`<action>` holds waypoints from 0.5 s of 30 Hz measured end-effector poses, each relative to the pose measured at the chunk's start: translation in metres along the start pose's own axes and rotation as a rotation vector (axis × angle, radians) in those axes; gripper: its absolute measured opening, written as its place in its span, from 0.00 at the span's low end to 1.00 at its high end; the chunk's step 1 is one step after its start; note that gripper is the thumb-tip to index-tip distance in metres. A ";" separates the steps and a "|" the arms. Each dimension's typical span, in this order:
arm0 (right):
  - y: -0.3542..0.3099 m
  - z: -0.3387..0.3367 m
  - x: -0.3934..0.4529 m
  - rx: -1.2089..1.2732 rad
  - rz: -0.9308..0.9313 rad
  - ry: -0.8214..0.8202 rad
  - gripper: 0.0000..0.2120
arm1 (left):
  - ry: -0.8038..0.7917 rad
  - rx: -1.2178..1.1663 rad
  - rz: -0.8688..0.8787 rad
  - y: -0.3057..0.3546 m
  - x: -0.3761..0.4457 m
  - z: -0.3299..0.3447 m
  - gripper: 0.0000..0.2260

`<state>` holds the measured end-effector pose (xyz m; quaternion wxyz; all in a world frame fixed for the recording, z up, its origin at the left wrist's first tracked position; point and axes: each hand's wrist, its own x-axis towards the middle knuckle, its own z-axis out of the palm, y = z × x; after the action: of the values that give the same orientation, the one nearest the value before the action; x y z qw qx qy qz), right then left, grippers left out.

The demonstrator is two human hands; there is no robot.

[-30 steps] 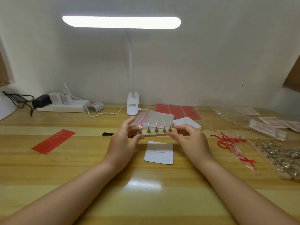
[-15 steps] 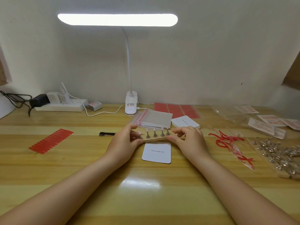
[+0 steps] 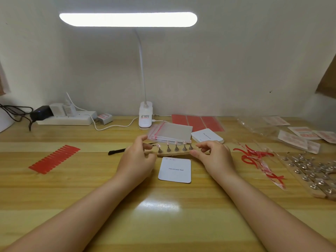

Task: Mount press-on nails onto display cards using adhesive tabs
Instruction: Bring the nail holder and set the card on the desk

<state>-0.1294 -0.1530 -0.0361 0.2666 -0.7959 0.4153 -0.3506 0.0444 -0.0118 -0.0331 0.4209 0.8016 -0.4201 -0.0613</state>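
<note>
Wooden strip (image 3: 173, 153) with five metal nail stands on glossy desk (image 3: 91, 179) — between left hand (image 3: 137, 160) and right hand (image 3: 213, 159), fingers loosely curled, gripping nothing; rounded white card (image 3: 175, 170) just in front.

Hidden, cropped or too small to read

The left hand (image 3: 136, 159) covers the left end of the wooden strip (image 3: 173, 153), and the right hand (image 3: 213, 157) covers its right end, so whether either touches it cannot be told. The nails (image 3: 176, 142) on the five pegs are tiny pale blurs; their shape is lost. The left hand also hides the middle of the black tool (image 3: 116, 151). The small print at the top of the card (image 3: 175, 170) is illegible, as is the lamp's label (image 3: 145, 116). The peg boards (image 3: 312, 171) at the right run off the frame edge, and so do the packets (image 3: 309, 135) behind them. Both forearms are cut by the bottom edge.
</note>
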 end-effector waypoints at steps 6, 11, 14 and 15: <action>-0.002 -0.002 -0.001 0.021 0.028 0.015 0.14 | 0.051 0.340 0.312 0.007 -0.015 0.001 0.13; -0.002 -0.002 -0.001 -0.025 0.050 0.029 0.14 | 0.013 0.433 0.389 0.010 -0.019 -0.001 0.12; -0.002 -0.002 -0.002 -0.095 0.076 0.024 0.16 | -0.004 0.405 0.369 0.009 -0.019 0.000 0.13; -0.002 -0.002 -0.002 -0.126 0.086 0.025 0.17 | -0.002 0.393 0.358 0.009 -0.020 0.001 0.13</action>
<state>-0.1307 -0.1508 -0.0340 0.2256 -0.7882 0.4736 -0.3218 0.0259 -0.0007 -0.0317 0.2610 0.7807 -0.5596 0.0961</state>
